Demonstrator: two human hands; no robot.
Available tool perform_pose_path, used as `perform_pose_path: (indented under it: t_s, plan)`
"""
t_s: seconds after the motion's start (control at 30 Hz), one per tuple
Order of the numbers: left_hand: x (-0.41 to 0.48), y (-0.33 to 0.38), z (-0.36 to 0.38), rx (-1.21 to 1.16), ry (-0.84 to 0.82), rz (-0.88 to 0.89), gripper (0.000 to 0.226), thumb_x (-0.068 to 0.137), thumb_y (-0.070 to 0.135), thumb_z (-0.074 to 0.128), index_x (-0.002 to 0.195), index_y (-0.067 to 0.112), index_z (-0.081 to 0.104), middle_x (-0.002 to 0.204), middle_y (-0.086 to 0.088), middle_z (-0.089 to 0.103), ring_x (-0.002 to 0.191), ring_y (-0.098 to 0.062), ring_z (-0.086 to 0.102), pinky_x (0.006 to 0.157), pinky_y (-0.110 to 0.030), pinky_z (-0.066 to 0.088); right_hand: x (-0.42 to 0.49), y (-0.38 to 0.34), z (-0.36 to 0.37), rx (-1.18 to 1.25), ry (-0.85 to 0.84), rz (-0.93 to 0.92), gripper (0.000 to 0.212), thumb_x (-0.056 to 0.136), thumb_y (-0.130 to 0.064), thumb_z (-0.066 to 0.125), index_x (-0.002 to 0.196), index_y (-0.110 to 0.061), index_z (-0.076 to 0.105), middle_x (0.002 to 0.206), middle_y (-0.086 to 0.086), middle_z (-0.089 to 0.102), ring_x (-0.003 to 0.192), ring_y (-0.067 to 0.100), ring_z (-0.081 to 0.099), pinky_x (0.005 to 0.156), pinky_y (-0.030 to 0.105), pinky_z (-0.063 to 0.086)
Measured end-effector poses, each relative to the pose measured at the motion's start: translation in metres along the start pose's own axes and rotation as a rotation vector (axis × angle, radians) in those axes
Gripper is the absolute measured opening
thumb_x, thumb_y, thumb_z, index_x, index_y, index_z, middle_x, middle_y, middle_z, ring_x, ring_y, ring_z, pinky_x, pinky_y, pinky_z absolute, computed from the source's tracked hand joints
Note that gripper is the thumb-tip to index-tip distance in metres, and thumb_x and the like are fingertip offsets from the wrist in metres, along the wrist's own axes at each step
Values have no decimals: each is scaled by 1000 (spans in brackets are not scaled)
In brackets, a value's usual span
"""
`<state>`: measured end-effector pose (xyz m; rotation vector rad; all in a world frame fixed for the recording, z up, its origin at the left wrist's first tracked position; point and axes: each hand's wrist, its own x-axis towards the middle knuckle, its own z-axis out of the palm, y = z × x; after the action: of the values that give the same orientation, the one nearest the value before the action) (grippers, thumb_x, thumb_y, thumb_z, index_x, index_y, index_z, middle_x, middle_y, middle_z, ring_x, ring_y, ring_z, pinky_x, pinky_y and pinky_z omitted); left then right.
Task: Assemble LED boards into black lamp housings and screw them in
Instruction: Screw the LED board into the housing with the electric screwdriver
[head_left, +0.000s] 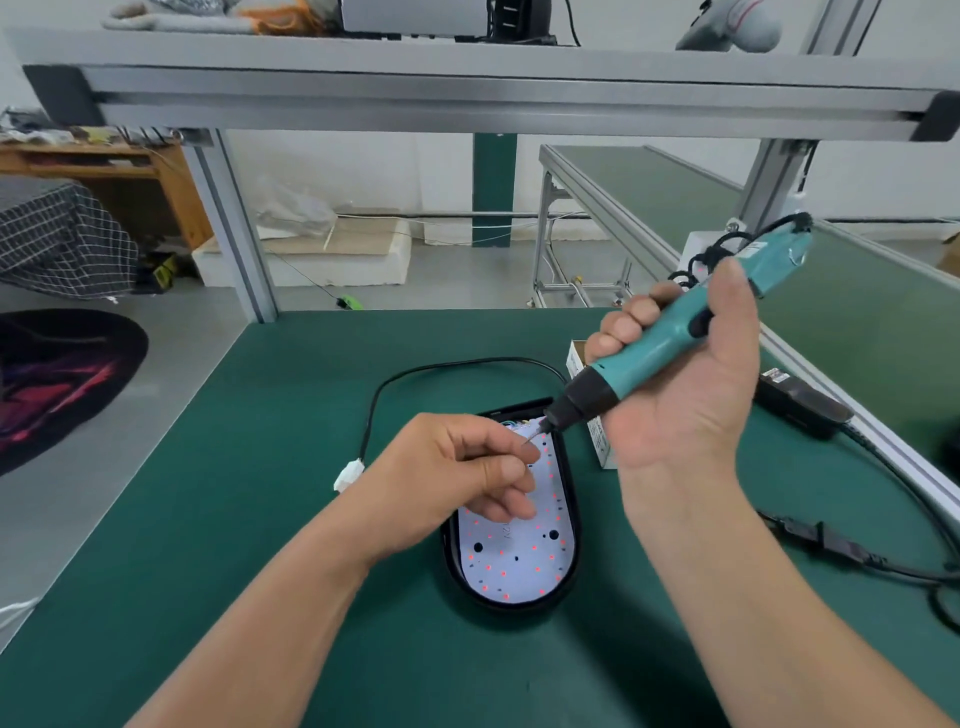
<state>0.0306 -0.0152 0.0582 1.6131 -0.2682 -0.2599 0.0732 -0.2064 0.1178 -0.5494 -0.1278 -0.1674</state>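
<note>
A black oval lamp housing (570, 499) lies on the green mat, with a white LED board (519, 561) dotted with red LEDs seated inside it. My right hand (685, 395) grips a teal electric screwdriver (660, 343), tilted so its bit points down-left over the board's far end. My left hand (467, 467) hovers over the board with thumb and fingers pinched together at the bit's tip; whatever small thing it pinches is hidden. A black cable (415, 371) loops from the housing to a white connector (349, 475).
A small white box (597, 441) stands just right of the housing, behind my right hand. A black power adapter (800, 408) and its cord (831, 545) lie along the right edge. Aluminium frame posts (234, 228) rise at the mat's far corners.
</note>
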Motion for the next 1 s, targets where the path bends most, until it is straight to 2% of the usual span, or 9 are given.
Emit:
perform_pose_path:
  t_s: [0.13, 0.23, 0.4, 0.7, 0.87, 1.0]
  plan:
    - [0, -2, 2, -20, -13, -1, 21, 102, -4, 64, 107, 11, 77, 97, -13, 81, 92, -32, 81, 78, -34, 65, -2, 7, -10, 0, -13, -30, 36, 99, -49, 60, 86, -16, 57, 76, 2, 47, 64, 17, 47, 59, 29, 41]
    - [1, -4, 2, -39, -16, 7, 22, 101, -6, 64, 108, 11, 76, 98, -12, 80, 95, -33, 80, 79, -32, 64, -2, 4, -17, -8, -2, -36, 36, 98, -50, 60, 87, -16, 57, 75, 1, 48, 63, 17, 47, 60, 29, 41]
    - [2, -6, 4, -51, -18, 17, 22, 100, -7, 65, 106, 10, 77, 98, -13, 80, 94, -33, 80, 81, -35, 65, -2, -1, -22, -11, 7, -33, 37, 99, -50, 59, 86, -16, 56, 75, 1, 46, 62, 16, 46, 59, 28, 39]
    - [1, -4, 5, -47, -13, 22, 33, 99, -8, 66, 95, 22, 82, 97, -14, 80, 93, -34, 80, 80, -34, 65, -7, 2, -24, -40, -21, -34, 36, 96, -50, 61, 87, -15, 57, 74, 1, 47, 62, 17, 46, 59, 28, 41]
    - [1, -4, 6, -53, -12, 6, 22, 98, -7, 67, 103, 12, 77, 96, -14, 79, 92, -35, 80, 81, -35, 65, -7, 2, -25, -37, -36, -45, 37, 99, -50, 58, 86, -16, 58, 74, 1, 48, 62, 17, 47, 60, 29, 40]
    - [1, -4, 6, -47, -13, 0, 20, 98, -6, 69, 104, 11, 77, 96, -15, 80, 92, -36, 80, 82, -37, 65, -7, 3, -25, -51, -31, -41, 36, 98, -50, 59, 87, -16, 57, 74, 1, 48, 63, 17, 47, 60, 29, 40]
